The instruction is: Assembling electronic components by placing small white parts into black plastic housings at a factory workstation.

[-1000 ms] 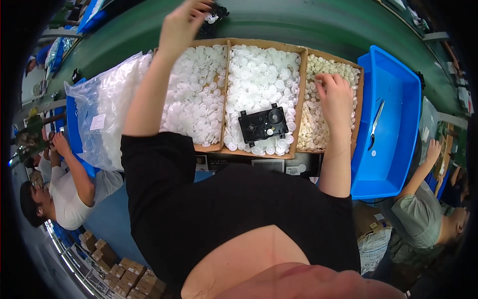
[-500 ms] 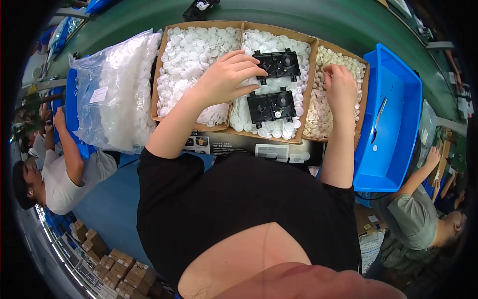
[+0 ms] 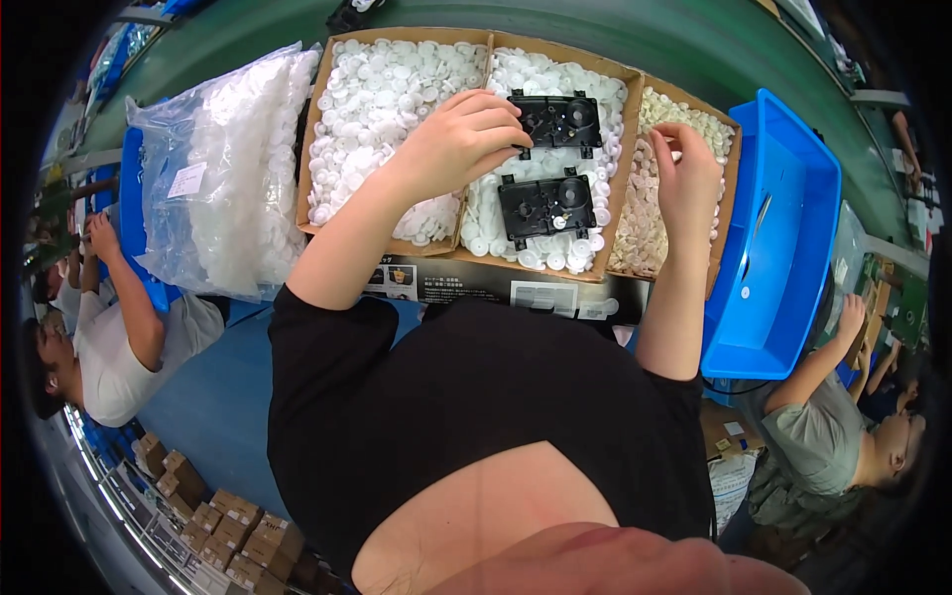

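Note:
Two black plastic housings with round recesses lie on a bed of white plastic discs: an upper housing (image 3: 561, 123) and a lower housing (image 3: 545, 207), which has a small white piece near its lower right. My left hand (image 3: 464, 137) is closed at the left edge of the upper housing, thumb and fingertips drawn together on it. Over the box section of small cream-coloured parts (image 3: 640, 233), my right hand (image 3: 688, 177) has its fingers curled and thumb and forefinger tips close together. Whatever those tips may hold is too small to make out.
A cardboard box section (image 3: 382, 94) of white discs stands left of the housings. Further left lies a clear plastic bag (image 3: 213, 188) of white parts. At right, a blue bin (image 3: 769, 288) holds a thin metal tool. Co-workers sit on both sides.
My left thumb has come up toward the fingers at the upper housing's left edge. My right hand has shifted slightly right over the cream parts. The view has tilted slightly.

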Demonstrator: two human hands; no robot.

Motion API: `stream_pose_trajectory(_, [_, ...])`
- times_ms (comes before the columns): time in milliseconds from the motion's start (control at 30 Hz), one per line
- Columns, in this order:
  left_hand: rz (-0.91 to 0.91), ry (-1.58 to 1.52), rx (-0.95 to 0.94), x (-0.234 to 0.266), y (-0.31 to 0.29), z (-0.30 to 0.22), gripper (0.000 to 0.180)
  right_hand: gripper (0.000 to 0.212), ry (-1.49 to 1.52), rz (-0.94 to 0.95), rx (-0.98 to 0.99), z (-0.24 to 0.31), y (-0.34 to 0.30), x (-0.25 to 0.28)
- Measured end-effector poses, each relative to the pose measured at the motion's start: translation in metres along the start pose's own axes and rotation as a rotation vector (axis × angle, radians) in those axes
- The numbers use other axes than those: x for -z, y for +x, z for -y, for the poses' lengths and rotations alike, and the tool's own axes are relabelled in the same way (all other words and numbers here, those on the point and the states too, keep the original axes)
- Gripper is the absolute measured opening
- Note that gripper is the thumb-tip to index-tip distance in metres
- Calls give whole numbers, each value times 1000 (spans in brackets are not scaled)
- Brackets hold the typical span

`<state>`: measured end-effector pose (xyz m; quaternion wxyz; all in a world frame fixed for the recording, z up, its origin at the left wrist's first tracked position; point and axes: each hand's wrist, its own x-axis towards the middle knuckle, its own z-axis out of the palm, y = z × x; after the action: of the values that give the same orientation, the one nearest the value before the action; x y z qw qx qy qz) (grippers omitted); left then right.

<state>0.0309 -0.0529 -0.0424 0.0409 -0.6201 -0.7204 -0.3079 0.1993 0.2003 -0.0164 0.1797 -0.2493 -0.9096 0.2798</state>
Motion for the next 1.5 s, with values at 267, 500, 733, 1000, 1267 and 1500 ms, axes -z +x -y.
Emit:
stream_pose_trajectory(267, [7,12,7,0,1,0,16,17,326,49,293,43,-11,-30])
stream_pose_trajectory(500, [-9,22,-15,-3,-1,1,14,16,199,90,322,43,-17,-36])
stream_pose_trajectory(733, [-17,3,-12,-6,-1,3,12,15,227,70,232,42,-20,-39])
stream_pose_trajectory(1000, [-19,-5,-28,-1,0,7,13,15,213,57,357,38,-11,-41])
stream_pose_trajectory(1267, [-52,-72,-33,-8,-4,6,10,16,212,46,385,39,-18,-38])
stream_pose_trajectory(1500, [-57,-51,-10,-7,-7,5,9,14,174,73,449,39,-20,-40])
